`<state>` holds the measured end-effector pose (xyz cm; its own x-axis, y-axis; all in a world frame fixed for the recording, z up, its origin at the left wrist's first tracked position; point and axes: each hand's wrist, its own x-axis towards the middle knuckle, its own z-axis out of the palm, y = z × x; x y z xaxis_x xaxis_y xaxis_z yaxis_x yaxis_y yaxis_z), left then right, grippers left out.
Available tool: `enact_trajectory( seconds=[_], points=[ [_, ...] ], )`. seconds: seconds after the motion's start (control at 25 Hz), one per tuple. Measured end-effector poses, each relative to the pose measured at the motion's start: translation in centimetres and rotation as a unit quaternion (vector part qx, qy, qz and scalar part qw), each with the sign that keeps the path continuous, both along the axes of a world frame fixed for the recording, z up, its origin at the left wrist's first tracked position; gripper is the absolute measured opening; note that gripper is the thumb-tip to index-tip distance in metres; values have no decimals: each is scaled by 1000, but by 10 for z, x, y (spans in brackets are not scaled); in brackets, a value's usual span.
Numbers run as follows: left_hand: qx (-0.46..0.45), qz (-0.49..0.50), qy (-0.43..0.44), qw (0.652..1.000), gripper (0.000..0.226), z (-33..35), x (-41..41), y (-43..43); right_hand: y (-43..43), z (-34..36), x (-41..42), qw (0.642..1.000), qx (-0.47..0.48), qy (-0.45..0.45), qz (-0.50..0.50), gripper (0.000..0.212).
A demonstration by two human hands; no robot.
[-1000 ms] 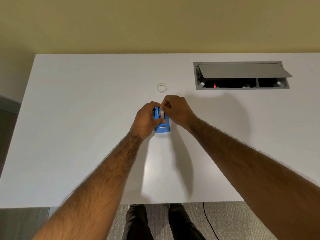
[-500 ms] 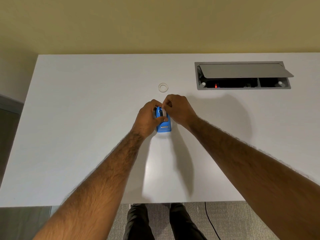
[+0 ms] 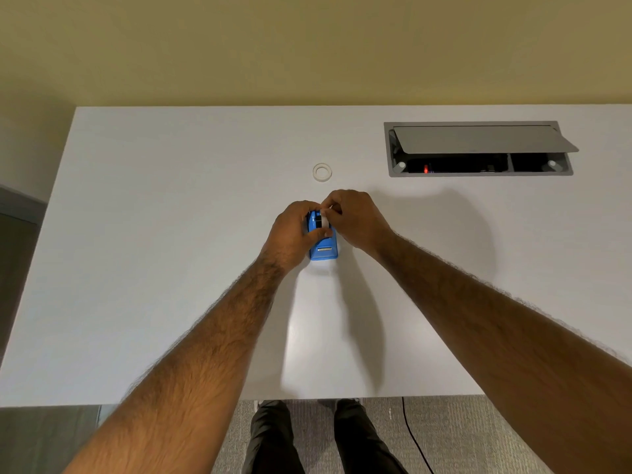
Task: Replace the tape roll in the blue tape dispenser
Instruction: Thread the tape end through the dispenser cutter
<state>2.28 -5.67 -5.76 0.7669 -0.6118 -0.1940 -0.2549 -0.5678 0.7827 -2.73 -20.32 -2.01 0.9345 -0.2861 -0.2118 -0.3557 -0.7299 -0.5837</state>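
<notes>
Yellow wall; white desk; grey, probably carpeted floor.

Light was even and fairly bright. Soft arm shadows fell across the desk. Wide-angle distortion bowed the edges.

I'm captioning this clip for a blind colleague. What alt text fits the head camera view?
Two bare hands work on a blue tape dispenser on a white table: the left hand steadies it while the right hand handles a tape roll at its top. A spare ring lies beyond them.
</notes>
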Motion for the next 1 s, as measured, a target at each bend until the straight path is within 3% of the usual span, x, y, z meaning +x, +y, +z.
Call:
enact_trajectory(
  seconds=[0.48,0.68,1.0],
  points=[
    [12,0,13,1000,50,6,0,-2,-5,-2,6,999,-30,22,-11,20],
    [1,7,21,1000,44,4,1,1,-4,-1,2,999,-33,7,20,20],
    [-4,15,19,1000,42,0,4,-2,4,-2,-19,988,-123,-50,84,24]
  ],
)
